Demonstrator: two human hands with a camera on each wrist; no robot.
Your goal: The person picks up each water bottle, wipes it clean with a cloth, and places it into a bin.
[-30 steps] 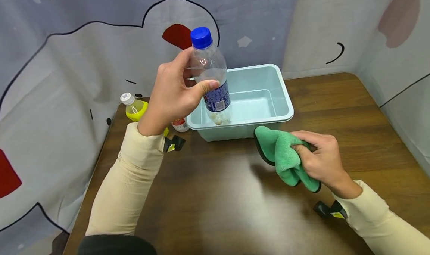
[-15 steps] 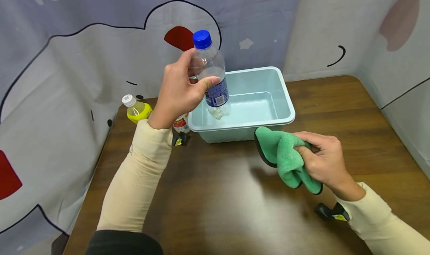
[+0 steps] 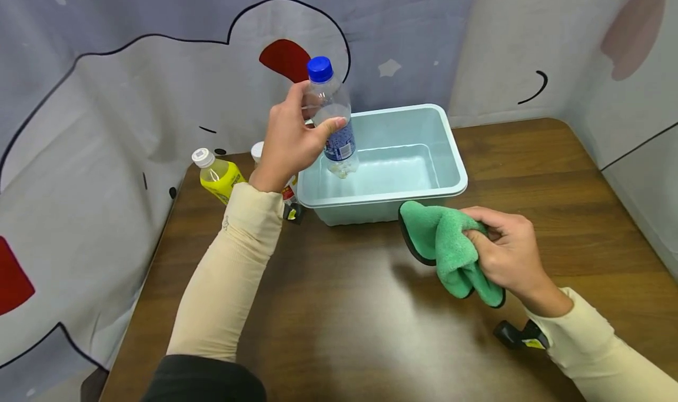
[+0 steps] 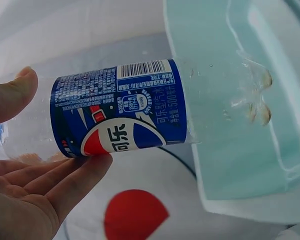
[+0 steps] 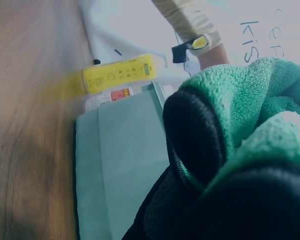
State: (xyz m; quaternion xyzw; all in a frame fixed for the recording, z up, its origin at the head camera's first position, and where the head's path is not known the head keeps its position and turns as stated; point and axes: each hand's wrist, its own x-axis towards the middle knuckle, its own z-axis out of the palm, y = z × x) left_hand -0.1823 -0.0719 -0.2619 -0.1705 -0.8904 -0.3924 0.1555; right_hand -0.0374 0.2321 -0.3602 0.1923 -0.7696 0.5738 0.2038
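My left hand (image 3: 296,134) grips a clear plastic bottle (image 3: 339,99) with a blue cap, thumb on one side and fingers on the other. A blue label (image 4: 120,110) with a red, white and blue round logo wraps the bottle, which looks nearly empty. Its base hangs over the left part of a pale blue-green plastic basin (image 3: 455,181). In front of the basin's right side, my right hand (image 3: 505,252) pinches a bunched green cloth (image 3: 452,243) with dark edging, held above the table. Much of the right wrist view is filled by that cloth (image 5: 260,100).
Left of the basin stands a bottle with a yellow label (image 3: 219,178) and white cap. Beside it, a second white-capped bottle (image 3: 257,150) is partly hidden behind my left wrist. A printed curtain (image 3: 132,96) hangs behind the brown wooden table (image 3: 360,308).
The left hand and its bottle have moved slightly away from me and lower over the basin. My right hand and the green cloth have stayed almost still.
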